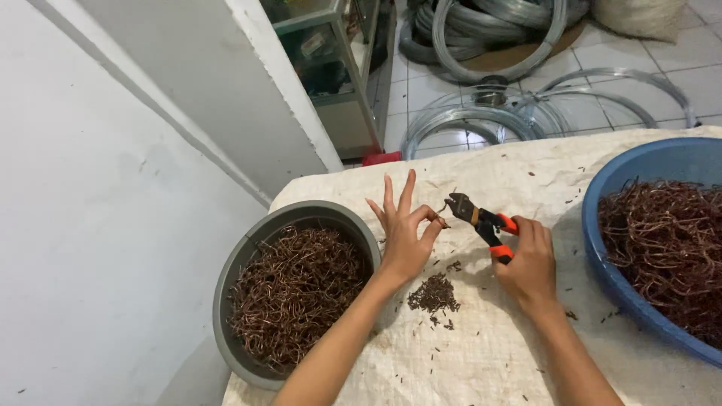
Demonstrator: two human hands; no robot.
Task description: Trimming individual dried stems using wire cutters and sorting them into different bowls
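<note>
Left hand pinches a small copper wire piece between thumb and index, other fingers splayed up. Right hand is closed around the orange-handled cutters, jaws slightly apart just beside the wire end. Step in hand looks like trimming: the wire tip is offered to the blades, not yet bitten. Next move calls for seating the wire between the blades, then a firm squeeze. Small pile of offcuts sits on the cloth-covered worktop between the forearms. Grey basin of copper pieces lies left, blue basin of tangled copper wire right. Steel wire coils lie on the floor beyond.
</note>
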